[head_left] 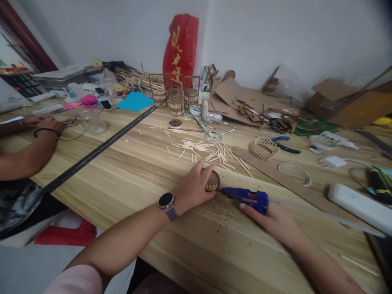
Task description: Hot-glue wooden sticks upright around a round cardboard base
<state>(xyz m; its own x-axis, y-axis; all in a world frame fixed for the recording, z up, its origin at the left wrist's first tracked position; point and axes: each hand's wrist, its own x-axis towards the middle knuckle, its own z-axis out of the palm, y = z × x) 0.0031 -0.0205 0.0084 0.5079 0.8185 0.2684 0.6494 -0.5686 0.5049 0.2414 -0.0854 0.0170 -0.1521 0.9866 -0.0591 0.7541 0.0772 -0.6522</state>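
My left hand (196, 185), a watch on its wrist, curls its fingers around a small round basket (212, 181) of brown card edged with short sticks. Its left side is hidden behind my fingers. A blue hot glue gun (245, 197) is gripped in my right hand (274, 220), its nozzle at the basket's right lower edge. A small red light glows on the gun's body. Beyond the hands lies a loose scatter of short wooden sticks (192, 145). To the right, a ring of upright sticks (263, 148) rests near blue-handled pliers (286, 145).
Several finished stick baskets with tall handles (176, 102) stand before a red bag (180, 49). A white power strip (358, 208) lies at the right, a cardboard strip (275, 179) left of it. At the far left a co-worker's hands (43, 122) are near a clear jar (93, 122).
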